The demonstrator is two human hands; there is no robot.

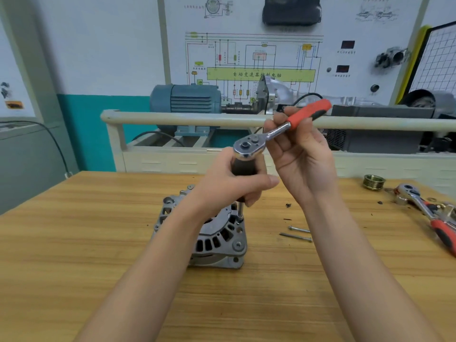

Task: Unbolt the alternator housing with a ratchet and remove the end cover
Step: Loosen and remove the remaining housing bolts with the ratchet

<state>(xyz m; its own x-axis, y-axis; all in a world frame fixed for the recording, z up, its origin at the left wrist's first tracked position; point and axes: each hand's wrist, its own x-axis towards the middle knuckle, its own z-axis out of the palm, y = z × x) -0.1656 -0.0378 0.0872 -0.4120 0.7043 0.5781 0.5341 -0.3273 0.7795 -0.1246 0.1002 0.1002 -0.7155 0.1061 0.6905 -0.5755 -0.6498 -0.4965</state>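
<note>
**Head view: ratchet seated on a housing bolt, extension steadied**

Your left hand (237,183) is clenched around the dark grip of the extension (240,208) at centre frame, holding it upright so the socket stays square on a bolt at the rim of the alternator (212,240), which stands on the wooden bench (98,243) just below. Your right hand (298,149) pinches the ratchet (278,130) near where the red handle meets the steel, fingers loose, probably for quick, light swings. Two long bolts (297,234) lie right of the alternator, so some are already out. A second ratchet (429,213) rests at the right edge. The socket's seating is partly hidden.
</note>
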